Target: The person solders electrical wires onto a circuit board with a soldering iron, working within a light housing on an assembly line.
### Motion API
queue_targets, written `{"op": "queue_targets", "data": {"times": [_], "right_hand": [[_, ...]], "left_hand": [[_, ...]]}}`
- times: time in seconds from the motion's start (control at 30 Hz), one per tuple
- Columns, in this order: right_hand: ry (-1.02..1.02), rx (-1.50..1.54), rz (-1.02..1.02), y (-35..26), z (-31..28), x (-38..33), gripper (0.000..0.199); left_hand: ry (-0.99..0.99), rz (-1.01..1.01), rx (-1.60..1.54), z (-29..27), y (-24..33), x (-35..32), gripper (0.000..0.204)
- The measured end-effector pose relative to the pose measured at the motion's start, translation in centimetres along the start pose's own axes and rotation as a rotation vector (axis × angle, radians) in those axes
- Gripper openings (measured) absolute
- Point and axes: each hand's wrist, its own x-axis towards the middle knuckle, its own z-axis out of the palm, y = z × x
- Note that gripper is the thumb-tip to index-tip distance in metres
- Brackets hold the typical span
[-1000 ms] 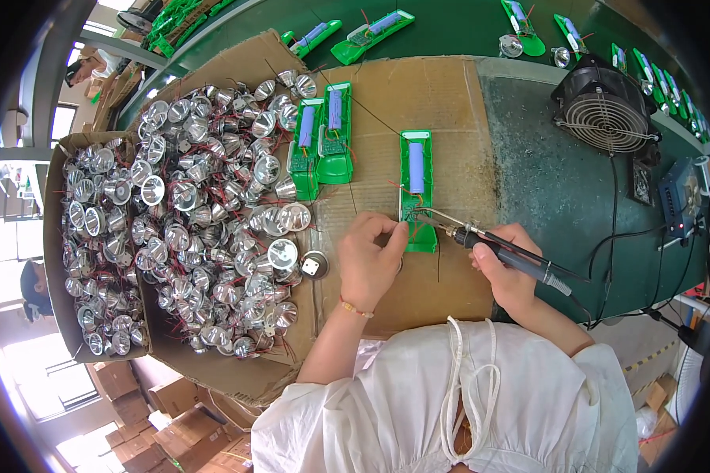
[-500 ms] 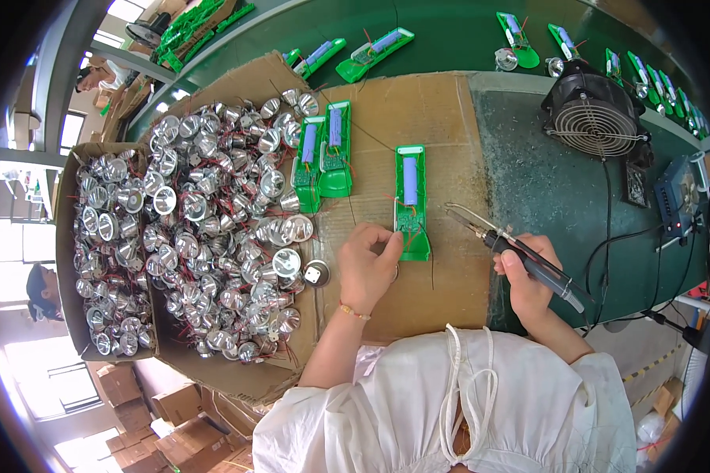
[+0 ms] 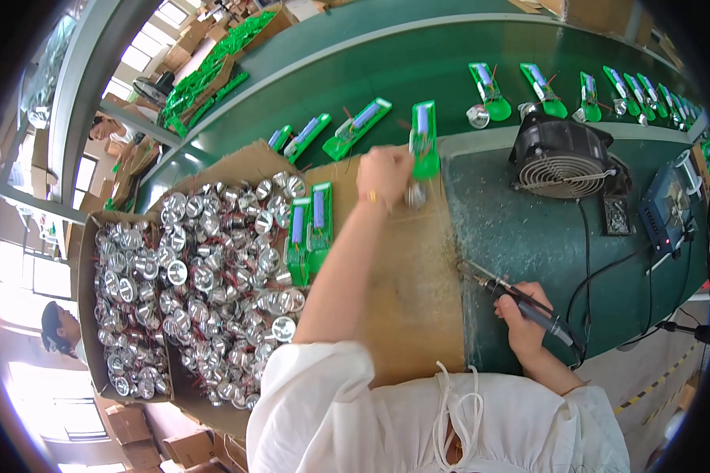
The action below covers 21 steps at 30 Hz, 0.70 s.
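Observation:
My left hand (image 3: 385, 177) reaches far forward, somewhat blurred, its fingers closed at the left edge of a green plastic casing (image 3: 426, 158). A purple-blue cylindrical battery (image 3: 423, 120) sits in this casing, which lies over the cardboard's far edge, toward the green conveyor. A silvery reflector lamp cup (image 3: 415, 195) is at its near end, beside my wrist. My right hand (image 3: 522, 319) grips a soldering iron (image 3: 532, 309), its tip pointing up and left over the right edge of the cardboard. Two more green casings (image 3: 308, 236) with batteries lie side by side left of my left forearm.
Cardboard boxes (image 3: 130, 394) full of reflector cups stand at left. A black fan (image 3: 564, 158) and a soldering station (image 3: 670, 205) are at right. Several casings lie along the green conveyor (image 3: 450, 47) at the back. A person (image 3: 59, 327) is at far left.
My left hand has moved forward, and the green casing has gone with it from mid-cardboard to the far edge. My right hand keeps the soldering iron. The view has shifted toward the conveyor.

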Motion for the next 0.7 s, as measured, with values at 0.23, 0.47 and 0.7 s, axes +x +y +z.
{"op": "queue_targets", "data": {"times": [0.23,0.47,0.7], "right_hand": [[0.089,0.020,0.076,0.4,-0.6,-0.3,0.015],[0.066,0.038,0.099,-0.2,-0.2,0.2,0.013],[0.077,-0.034,0.035,-0.8,-0.4,-0.1,0.012]], "left_hand": [[0.054,-0.039,0.382,-1.2,-2.8,7.7,0.057],[-0.169,-0.017,0.349,-4.7,-1.0,0.6,0.045],[0.078,-0.064,-0.034,-5.1,4.2,-19.4,0.062]]}}
